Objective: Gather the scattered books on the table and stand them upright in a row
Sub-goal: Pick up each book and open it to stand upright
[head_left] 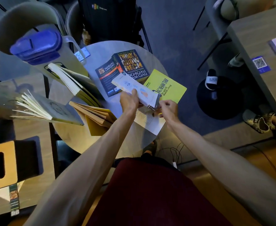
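My left hand [128,100] grips a white book [139,89] with small drawings on its cover, lifted and tilted above the round table [101,141]. My right hand [169,109] pinches that book's near corner. Under it lies an open white page [148,122]. A dark book "Think & Grow Rich" [122,69] lies open, cover up, at the far side. A yellow book [168,86] lies flat to its right. Three books stand fanned open on the left: a cream one [73,82], a grey one [52,110], and a yellow-covered one [98,118].
A jug with a blue lid [36,46] stands at the far left. A chair with a black backpack [111,18] is behind the table. Another table [264,66] is at the right, a black stool [220,97] beside it. Cables [174,154] lie on the floor.
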